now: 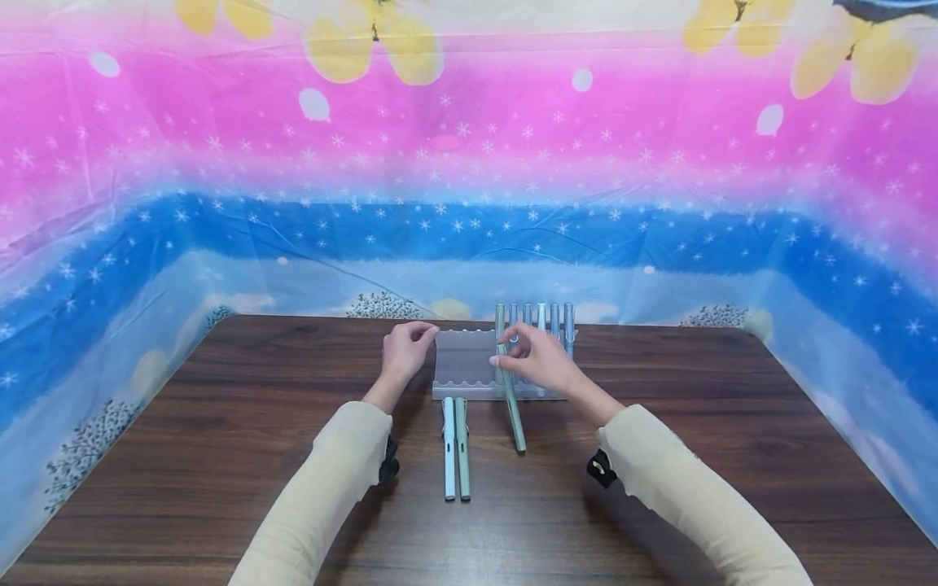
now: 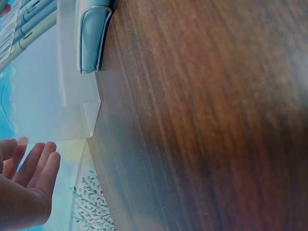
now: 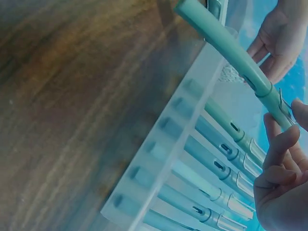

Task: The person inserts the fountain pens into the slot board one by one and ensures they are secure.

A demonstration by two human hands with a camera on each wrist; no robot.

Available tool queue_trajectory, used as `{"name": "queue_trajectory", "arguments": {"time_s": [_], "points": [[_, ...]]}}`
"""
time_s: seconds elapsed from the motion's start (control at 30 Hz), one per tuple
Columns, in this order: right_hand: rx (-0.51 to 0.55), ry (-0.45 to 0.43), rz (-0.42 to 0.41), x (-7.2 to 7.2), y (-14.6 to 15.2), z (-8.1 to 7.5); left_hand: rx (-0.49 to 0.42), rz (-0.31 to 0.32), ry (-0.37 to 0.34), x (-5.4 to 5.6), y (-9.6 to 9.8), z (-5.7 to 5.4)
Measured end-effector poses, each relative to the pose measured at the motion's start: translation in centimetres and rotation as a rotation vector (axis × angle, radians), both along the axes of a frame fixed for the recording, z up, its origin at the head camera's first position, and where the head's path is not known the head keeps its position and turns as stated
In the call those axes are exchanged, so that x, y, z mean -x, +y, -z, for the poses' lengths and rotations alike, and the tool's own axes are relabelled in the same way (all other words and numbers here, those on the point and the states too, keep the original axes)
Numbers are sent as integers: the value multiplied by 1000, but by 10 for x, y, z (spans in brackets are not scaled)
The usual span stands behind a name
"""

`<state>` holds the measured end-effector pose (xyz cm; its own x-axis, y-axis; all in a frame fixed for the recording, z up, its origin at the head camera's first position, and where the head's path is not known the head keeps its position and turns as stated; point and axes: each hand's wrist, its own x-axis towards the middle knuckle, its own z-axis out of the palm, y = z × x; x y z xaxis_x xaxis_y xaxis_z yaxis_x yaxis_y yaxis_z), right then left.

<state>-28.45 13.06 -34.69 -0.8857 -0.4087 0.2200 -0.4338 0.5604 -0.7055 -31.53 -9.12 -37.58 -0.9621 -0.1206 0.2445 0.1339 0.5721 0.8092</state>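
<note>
Two cream sleeves (image 1: 322,480) reach in over the brown table (image 1: 220,456). Between them, side by side on the wood, lie a pale blue pen (image 1: 449,448) and a grey-green pen (image 1: 462,448), clip ends toward the clear rack (image 1: 465,358) and just in front of it. To their right, a green pen (image 1: 515,419) slants over the rack's front edge, its plain end toward the person; whether that end touches the table cannot be told. The right hand (image 1: 541,358) pinches this pen near its clip, thumb against fingertips.

With the grip so close to one end, the long free part could swing and knock the pens already standing in the rack, or the pen could twist and slip out.

The left hand (image 1: 406,350) has thumb and forefinger brought together on the rack's far left corner, apparently pinching it. The rack looks thin and light, so a push from the right might skid or tip it if that hold loosens.

Six pens (image 1: 541,316) lean in the rack's right part, caps up. Behind hangs a printed cloth (image 1: 454,228) with snowflakes and butterflies. No brand, label or lettering is readable on the pens, rack or cloth.
</note>
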Motion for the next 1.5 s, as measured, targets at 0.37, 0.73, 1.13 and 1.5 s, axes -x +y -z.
{"name": "queue_trajectory", "arguments": {"time_s": [0.37, 0.73, 1.13, 1.5], "points": [[14, 62, 123, 10, -3, -12, 10, -6, -5, -1, 0, 0], [64, 156, 182, 16, -7, -20, 10, -7, 14, 0, 1, -1], [120, 253, 249, 16, -15, -19, 12, -4, 11, -2, 0, -1], [185, 327, 272, 20, -17, -14, 12, 3, 17, -1, 0, -1]]}}
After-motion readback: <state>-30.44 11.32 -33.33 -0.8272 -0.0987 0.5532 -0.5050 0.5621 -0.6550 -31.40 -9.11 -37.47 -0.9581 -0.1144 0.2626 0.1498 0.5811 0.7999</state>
